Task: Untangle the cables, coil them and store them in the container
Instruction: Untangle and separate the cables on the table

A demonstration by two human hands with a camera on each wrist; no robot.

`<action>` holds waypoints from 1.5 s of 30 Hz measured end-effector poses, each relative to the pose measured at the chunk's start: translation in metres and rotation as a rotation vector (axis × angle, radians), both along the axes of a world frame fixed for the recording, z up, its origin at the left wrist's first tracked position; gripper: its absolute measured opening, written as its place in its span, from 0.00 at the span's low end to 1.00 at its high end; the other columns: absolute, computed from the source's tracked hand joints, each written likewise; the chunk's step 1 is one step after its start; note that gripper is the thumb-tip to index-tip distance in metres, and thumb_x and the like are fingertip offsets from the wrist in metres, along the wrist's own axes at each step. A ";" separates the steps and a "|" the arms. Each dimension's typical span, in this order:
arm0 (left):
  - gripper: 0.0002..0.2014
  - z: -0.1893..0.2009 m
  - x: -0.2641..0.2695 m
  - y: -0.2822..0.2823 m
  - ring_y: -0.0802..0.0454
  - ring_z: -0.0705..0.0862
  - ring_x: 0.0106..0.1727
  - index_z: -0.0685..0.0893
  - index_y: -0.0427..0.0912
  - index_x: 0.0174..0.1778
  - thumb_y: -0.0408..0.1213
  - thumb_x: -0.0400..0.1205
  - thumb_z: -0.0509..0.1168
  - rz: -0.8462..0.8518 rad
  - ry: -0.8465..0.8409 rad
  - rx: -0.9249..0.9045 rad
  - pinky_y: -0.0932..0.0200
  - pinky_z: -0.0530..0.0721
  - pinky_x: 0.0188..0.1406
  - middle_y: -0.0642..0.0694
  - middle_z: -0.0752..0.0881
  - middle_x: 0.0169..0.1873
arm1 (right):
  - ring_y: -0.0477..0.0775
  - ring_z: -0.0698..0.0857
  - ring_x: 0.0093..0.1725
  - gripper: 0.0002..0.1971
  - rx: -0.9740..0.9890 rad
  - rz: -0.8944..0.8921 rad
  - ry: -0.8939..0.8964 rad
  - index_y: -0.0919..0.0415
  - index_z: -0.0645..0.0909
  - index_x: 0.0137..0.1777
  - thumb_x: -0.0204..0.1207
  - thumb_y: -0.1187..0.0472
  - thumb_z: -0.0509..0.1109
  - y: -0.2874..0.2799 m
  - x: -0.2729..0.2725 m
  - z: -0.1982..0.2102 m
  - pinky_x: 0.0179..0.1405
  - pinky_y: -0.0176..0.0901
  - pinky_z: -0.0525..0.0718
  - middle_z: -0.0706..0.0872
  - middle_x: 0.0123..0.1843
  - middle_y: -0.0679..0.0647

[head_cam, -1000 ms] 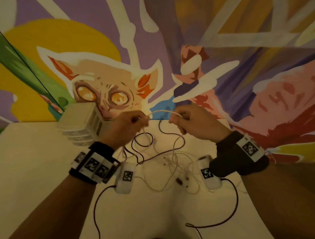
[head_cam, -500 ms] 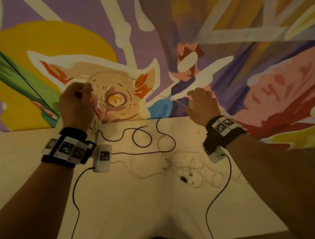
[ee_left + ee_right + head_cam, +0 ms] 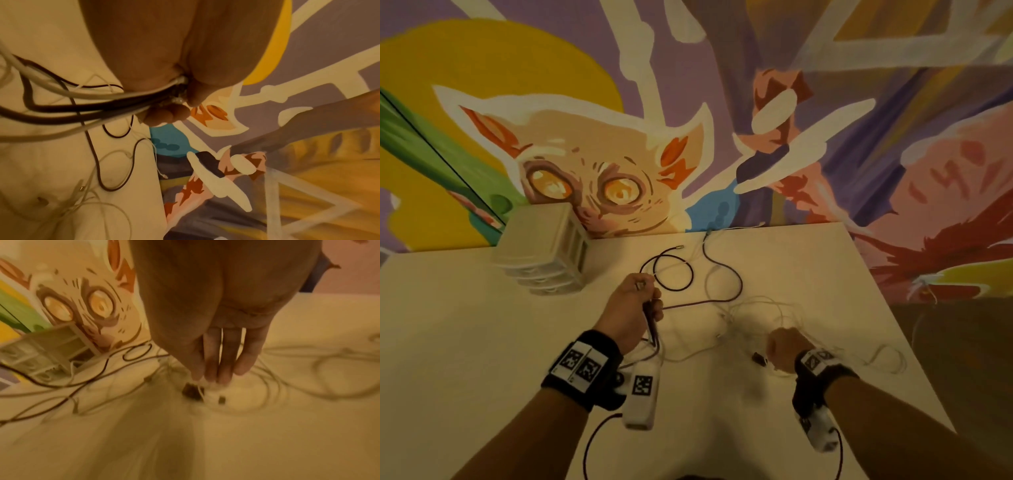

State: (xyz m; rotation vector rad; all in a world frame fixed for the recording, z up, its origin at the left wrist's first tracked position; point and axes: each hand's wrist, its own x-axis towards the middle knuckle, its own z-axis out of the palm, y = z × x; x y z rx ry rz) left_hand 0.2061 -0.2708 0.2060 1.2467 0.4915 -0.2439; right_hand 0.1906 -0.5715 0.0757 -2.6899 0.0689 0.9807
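A dark cable (image 3: 736, 291) loops across the middle of the table, tangled with thin white cables (image 3: 767, 308). My left hand (image 3: 654, 305) hovers just above the table and grips a bunch of dark and white strands; the left wrist view shows the bundle (image 3: 123, 100) running into my curled fingers (image 3: 164, 113). My right hand (image 3: 777, 356) is down at the white tangle, near right. In the blurred right wrist view its fingertips (image 3: 213, 376) pinch a thin white cable (image 3: 200, 391) beside a small dark plug (image 3: 190, 391). The container, a pale plastic drawer unit (image 3: 544, 250), stands at the back left.
The beige table (image 3: 465, 342) butts against a painted mural wall, and its right edge (image 3: 900, 325) runs diagonally close to my right arm. A loose white loop (image 3: 887, 359) lies near that edge. Black camera leads hang from both wrists.
Both hands have dropped from the raised, spread pull. The left came back toward the table's middle with its strands; the right went down to the white tangle near me.
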 end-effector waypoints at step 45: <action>0.03 0.024 -0.008 -0.013 0.54 0.66 0.23 0.83 0.42 0.43 0.32 0.81 0.70 -0.391 -0.281 0.366 0.58 0.65 0.24 0.52 0.72 0.24 | 0.49 0.83 0.33 0.11 0.494 -0.042 -0.422 0.53 0.83 0.47 0.72 0.67 0.63 0.029 0.003 0.114 0.34 0.36 0.79 0.86 0.35 0.50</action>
